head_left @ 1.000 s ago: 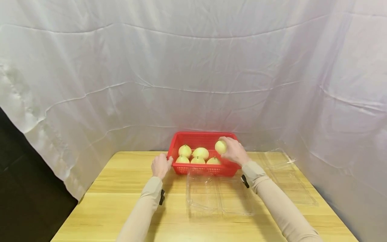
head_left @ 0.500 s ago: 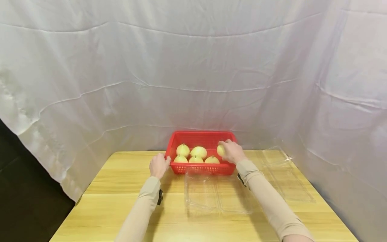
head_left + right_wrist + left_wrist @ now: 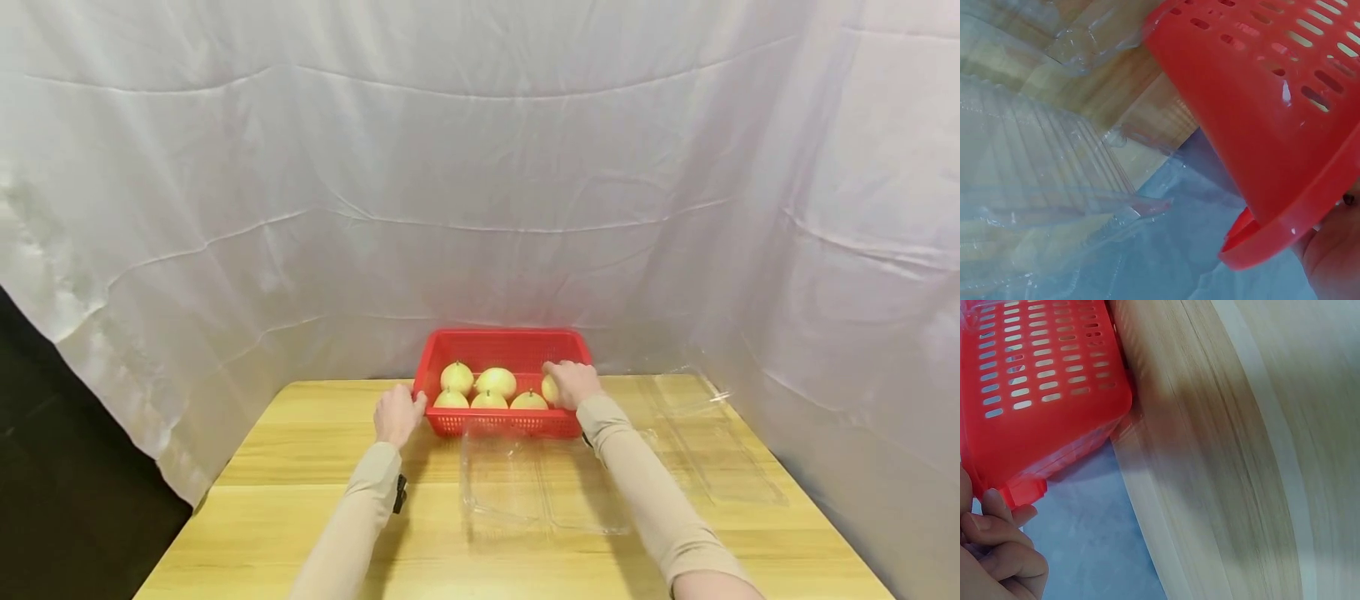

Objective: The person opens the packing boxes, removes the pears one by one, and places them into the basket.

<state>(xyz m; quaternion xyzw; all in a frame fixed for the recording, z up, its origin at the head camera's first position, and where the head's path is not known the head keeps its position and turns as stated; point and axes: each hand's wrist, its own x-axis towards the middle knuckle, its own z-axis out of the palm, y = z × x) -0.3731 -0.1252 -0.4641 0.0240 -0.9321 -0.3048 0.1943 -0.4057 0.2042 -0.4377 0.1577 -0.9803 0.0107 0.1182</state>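
Observation:
A red plastic basket [image 3: 517, 342] with slotted walls stands at the table's far edge. Several pale yellow pears [image 3: 497, 382] lie inside it, mostly left and front. My left hand [image 3: 397, 415] grips the basket's left rim; its curled fingers [image 3: 1004, 547] show by the rim's lip in the left wrist view. At the right end, my right hand [image 3: 573, 383] reaches into the basket and holds a pear [image 3: 550, 390], which it partly covers. From the right wrist, the basket wall [image 3: 1241, 125] hides most of that hand.
A clear plastic container [image 3: 543, 492] lies on the wooden table [image 3: 285, 517] in front of the basket. Further clear plastic packaging [image 3: 712, 450] is on the right. A pale curtain [image 3: 480, 208] hangs behind and at the sides.
My right hand has lowered the pear from above the basket's right end down into it. The left hand stays on the rim. The other pears have not shifted within the basket.

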